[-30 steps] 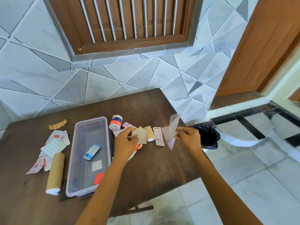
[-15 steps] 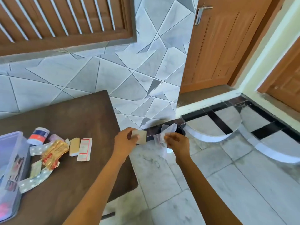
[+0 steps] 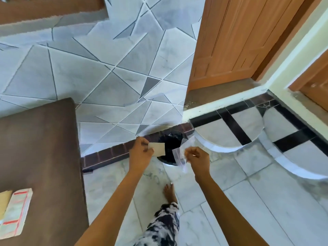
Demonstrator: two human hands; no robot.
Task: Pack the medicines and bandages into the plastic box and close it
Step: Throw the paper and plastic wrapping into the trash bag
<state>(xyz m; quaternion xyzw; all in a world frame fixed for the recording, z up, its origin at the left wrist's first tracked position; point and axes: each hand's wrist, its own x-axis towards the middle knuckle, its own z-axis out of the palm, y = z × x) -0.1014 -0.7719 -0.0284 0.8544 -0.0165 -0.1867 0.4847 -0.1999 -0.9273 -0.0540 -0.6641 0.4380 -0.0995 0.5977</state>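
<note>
My left hand (image 3: 140,153) pinches a small beige bandage pad (image 3: 158,149) off the table's right side. Just right of it, my right hand (image 3: 197,157) grips a clear plastic wrapper (image 3: 180,154) that hangs down. Both hands hover over a black-lined bin (image 3: 169,141) on the floor. On the brown table (image 3: 39,142), at its lower left corner, lie a white packet with red stripes (image 3: 16,212) and the edge of a tan item (image 3: 4,201). The plastic box is out of view.
The bin stands against the tiled wall's dark brick skirting (image 3: 110,153). A wooden door (image 3: 236,38) is at the upper right. My bare foot (image 3: 169,192) and patterned trouser leg (image 3: 163,226) are on the marble floor below the hands.
The view has swung right, away from the table; the box and most medicines have left the frame. Both hands, still holding the pad and the wrapper, moved from over the table to above the bin.
</note>
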